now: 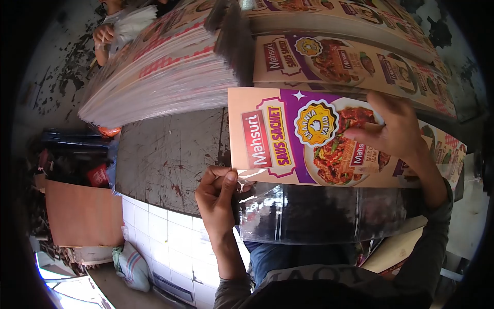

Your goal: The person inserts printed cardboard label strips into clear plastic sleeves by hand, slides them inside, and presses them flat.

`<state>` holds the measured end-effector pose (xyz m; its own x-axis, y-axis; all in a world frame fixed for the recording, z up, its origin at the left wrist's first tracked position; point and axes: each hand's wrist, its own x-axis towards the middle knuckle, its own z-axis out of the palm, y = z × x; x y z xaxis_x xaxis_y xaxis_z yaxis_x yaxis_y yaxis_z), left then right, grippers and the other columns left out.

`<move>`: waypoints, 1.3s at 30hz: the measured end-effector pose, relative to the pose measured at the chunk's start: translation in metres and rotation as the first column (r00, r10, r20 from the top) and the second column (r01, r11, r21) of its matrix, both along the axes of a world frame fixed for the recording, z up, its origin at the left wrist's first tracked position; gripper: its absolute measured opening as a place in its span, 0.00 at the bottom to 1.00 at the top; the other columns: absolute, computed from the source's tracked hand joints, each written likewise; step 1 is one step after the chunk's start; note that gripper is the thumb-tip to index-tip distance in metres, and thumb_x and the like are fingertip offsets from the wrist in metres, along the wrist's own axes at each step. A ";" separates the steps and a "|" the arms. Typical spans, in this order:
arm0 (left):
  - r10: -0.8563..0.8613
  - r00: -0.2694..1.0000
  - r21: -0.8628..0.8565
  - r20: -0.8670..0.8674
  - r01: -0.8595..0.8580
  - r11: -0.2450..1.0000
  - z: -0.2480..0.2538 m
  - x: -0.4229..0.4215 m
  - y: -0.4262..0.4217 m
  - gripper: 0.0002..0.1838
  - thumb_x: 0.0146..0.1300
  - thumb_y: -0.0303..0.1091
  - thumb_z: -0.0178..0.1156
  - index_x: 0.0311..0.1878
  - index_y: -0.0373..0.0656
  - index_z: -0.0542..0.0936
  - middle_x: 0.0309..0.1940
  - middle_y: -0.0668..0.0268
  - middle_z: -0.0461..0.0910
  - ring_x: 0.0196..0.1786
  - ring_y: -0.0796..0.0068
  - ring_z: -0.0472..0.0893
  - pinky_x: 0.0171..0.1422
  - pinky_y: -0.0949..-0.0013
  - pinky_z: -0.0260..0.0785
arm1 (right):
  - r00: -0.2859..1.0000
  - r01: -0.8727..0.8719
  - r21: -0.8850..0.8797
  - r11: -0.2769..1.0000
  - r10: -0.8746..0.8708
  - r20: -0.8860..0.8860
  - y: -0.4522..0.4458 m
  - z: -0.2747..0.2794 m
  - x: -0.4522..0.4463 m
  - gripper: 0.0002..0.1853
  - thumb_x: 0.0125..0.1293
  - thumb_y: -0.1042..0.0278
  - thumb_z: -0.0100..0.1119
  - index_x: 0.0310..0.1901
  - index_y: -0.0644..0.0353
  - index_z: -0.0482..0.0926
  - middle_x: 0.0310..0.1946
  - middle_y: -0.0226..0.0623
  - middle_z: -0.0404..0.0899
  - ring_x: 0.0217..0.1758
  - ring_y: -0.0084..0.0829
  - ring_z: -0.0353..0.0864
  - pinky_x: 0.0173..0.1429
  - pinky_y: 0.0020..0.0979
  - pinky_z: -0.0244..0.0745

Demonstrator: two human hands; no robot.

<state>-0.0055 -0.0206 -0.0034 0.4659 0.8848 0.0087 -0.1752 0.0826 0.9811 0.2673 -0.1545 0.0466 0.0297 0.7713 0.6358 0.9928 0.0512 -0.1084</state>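
Mahsuri Saus Sachet card point(324, 147) was held in front of the card stack point(329, 59). Left hand point(218, 190): fingers pinched clear plastic point(319, 216) at card's corner. Right hand point(396, 126): fingers spread on card, grip unclear. Step judged: aligning; next move called for level edges.

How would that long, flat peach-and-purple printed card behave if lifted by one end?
The card would probably bend rather than flop: it stretches nearly flat between left hand and right hand. It looks thin, so likely light. Glossy clear plastic along its lower edge may make it slippery.
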 end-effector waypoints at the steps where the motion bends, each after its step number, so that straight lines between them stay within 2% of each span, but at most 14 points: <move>1: -0.010 1.000 -0.011 0.023 0.011 1.000 -0.001 0.000 0.000 0.05 0.62 0.24 0.56 0.36 0.32 0.72 0.25 0.57 0.81 0.26 0.79 0.77 0.35 0.78 0.70 | 1.000 0.001 -0.003 1.000 -0.001 -0.006 0.000 0.000 0.000 0.27 0.42 0.49 0.74 0.22 0.60 0.66 0.15 0.36 0.65 0.16 0.32 0.64 0.22 0.32 0.64; 8: 0.005 1.000 0.006 0.011 -0.005 1.000 0.002 0.001 -0.002 0.05 0.62 0.24 0.56 0.34 0.32 0.72 0.26 0.57 0.81 0.27 0.80 0.77 0.35 0.78 0.69 | 0.999 -0.016 -0.009 1.000 0.016 -0.047 0.000 -0.003 0.000 0.26 0.41 0.51 0.74 0.22 0.61 0.67 0.15 0.36 0.66 0.17 0.32 0.67 0.23 0.32 0.65; 14: 0.012 1.000 0.038 -0.011 -0.012 0.999 0.001 0.000 -0.002 0.04 0.62 0.24 0.56 0.34 0.32 0.72 0.25 0.58 0.80 0.26 0.81 0.76 0.33 0.79 0.68 | 0.997 -0.032 -0.087 0.996 0.027 -0.067 -0.002 -0.005 0.001 0.25 0.41 0.51 0.74 0.22 0.61 0.68 0.17 0.37 0.68 0.19 0.33 0.69 0.25 0.33 0.66; 16: 0.009 1.000 0.053 -0.023 -0.007 0.999 0.001 0.001 -0.002 0.04 0.62 0.24 0.55 0.34 0.32 0.72 0.24 0.58 0.80 0.26 0.81 0.76 0.33 0.79 0.67 | 0.993 -0.062 -0.131 0.989 0.049 -0.105 -0.004 -0.004 0.002 0.25 0.41 0.56 0.75 0.24 0.63 0.67 0.19 0.40 0.66 0.20 0.39 0.63 0.26 0.34 0.65; 17: 0.027 0.999 0.054 -0.024 -0.026 0.998 0.001 0.003 -0.003 0.05 0.62 0.26 0.56 0.34 0.34 0.73 0.23 0.62 0.79 0.24 0.84 0.73 0.30 0.80 0.62 | 0.993 -0.064 -0.131 0.989 0.050 -0.105 -0.004 -0.004 0.001 0.25 0.41 0.56 0.75 0.24 0.63 0.67 0.19 0.40 0.66 0.20 0.39 0.63 0.26 0.34 0.65; 18: 0.045 0.999 0.055 -0.025 -0.044 0.998 0.001 0.004 -0.004 0.05 0.62 0.27 0.56 0.34 0.35 0.73 0.21 0.65 0.79 0.22 0.88 0.70 0.28 0.81 0.58 | 0.993 -0.053 -0.135 0.989 0.038 -0.112 -0.005 -0.004 0.000 0.25 0.41 0.56 0.75 0.24 0.63 0.67 0.19 0.40 0.66 0.20 0.39 0.63 0.26 0.34 0.65; 22: 0.046 0.998 0.045 -0.038 -0.044 0.998 -0.001 0.000 -0.002 0.05 0.62 0.25 0.56 0.33 0.33 0.73 0.22 0.62 0.79 0.25 0.85 0.73 0.32 0.81 0.64 | 0.995 -0.055 -0.080 0.995 0.048 -0.091 -0.004 -0.008 0.000 0.25 0.40 0.55 0.75 0.24 0.62 0.67 0.19 0.39 0.66 0.20 0.38 0.63 0.26 0.34 0.65; 25: 0.045 0.993 0.074 -0.110 -0.037 0.997 -0.001 0.000 -0.002 0.05 0.62 0.26 0.57 0.33 0.34 0.74 0.21 0.65 0.78 0.24 0.87 0.71 0.30 0.82 0.61 | 0.998 -0.029 -0.082 0.996 0.024 -0.060 -0.004 -0.007 -0.003 0.26 0.41 0.50 0.74 0.23 0.60 0.68 0.16 0.35 0.66 0.19 0.33 0.68 0.25 0.32 0.66; 34: 0.076 0.988 0.113 -0.136 -0.061 0.992 -0.001 0.003 -0.004 0.05 0.63 0.26 0.56 0.33 0.34 0.74 0.21 0.68 0.78 0.24 0.89 0.69 0.29 0.84 0.58 | 0.997 -0.069 -0.099 0.993 0.065 -0.035 -0.001 -0.012 -0.004 0.26 0.43 0.48 0.72 0.23 0.59 0.68 0.16 0.36 0.68 0.19 0.34 0.71 0.25 0.33 0.67; 35: 0.118 0.971 0.175 -0.206 -0.082 0.981 -0.002 0.004 -0.006 0.05 0.63 0.26 0.56 0.34 0.33 0.74 0.21 0.68 0.78 0.24 0.89 0.69 0.28 0.84 0.58 | 0.997 -0.070 -0.097 0.993 0.067 -0.034 -0.002 -0.013 -0.004 0.26 0.43 0.48 0.72 0.23 0.59 0.68 0.16 0.36 0.68 0.19 0.34 0.71 0.25 0.33 0.67; 37: 0.163 0.948 0.239 -0.272 -0.097 0.966 0.000 0.004 -0.005 0.05 0.63 0.26 0.56 0.34 0.33 0.74 0.21 0.68 0.78 0.24 0.89 0.69 0.28 0.84 0.58 | 0.988 -0.031 -0.264 0.964 -0.010 -0.153 -0.006 -0.015 -0.004 0.24 0.42 0.54 0.73 0.26 0.64 0.71 0.23 0.41 0.70 0.24 0.41 0.69 0.34 0.35 0.68; 39: 0.115 0.938 0.263 -0.328 -0.026 0.964 0.005 0.003 -0.003 0.06 0.63 0.26 0.55 0.39 0.32 0.76 0.23 0.68 0.79 0.24 0.89 0.69 0.29 0.84 0.58 | 0.992 -0.020 -0.236 0.971 -0.011 -0.129 -0.005 -0.016 -0.001 0.23 0.43 0.54 0.73 0.26 0.64 0.70 0.22 0.41 0.70 0.23 0.41 0.69 0.33 0.34 0.68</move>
